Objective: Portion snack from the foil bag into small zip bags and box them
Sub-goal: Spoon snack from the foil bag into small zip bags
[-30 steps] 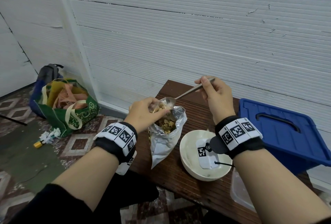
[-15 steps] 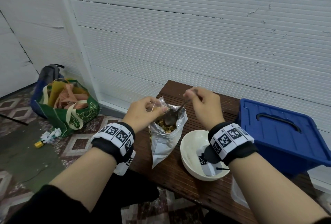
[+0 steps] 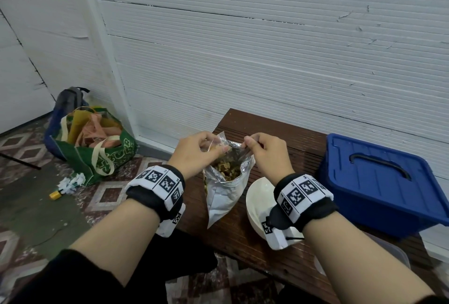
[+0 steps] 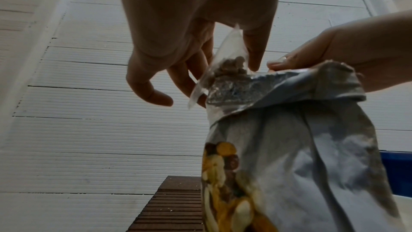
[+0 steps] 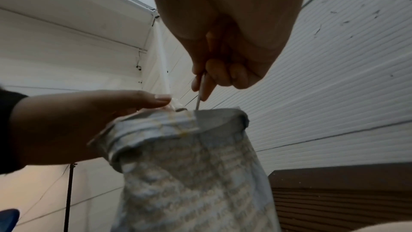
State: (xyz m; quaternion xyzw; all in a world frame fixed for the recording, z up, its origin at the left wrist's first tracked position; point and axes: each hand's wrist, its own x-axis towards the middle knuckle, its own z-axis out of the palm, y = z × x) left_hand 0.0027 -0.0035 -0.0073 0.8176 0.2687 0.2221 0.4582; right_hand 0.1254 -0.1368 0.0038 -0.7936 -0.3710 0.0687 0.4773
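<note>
The silver foil bag (image 3: 224,194) stands open on the brown table (image 3: 291,138), with mixed snack (image 3: 227,170) showing inside. Just above its rim my left hand (image 3: 194,152) pinches a small clear zip bag (image 4: 223,63) that holds a few snack pieces. My right hand (image 3: 264,153) grips a metal spoon handle (image 5: 200,93); the handle runs down into the foil bag's mouth and the bowl of the spoon is hidden inside. The foil bag (image 5: 189,165) fills the lower part of both wrist views.
A white bowl (image 3: 257,197) sits right of the foil bag, under my right wrist. A blue lidded box (image 3: 379,182) stands at the table's right. A clear plastic container (image 3: 393,257) lies at the near right edge. A green tote (image 3: 97,150) sits on the floor, left.
The right hand has come down from above the zip bag, and the spoon has dipped into the foil bag. The left hand kept the zip bag by the rim.
</note>
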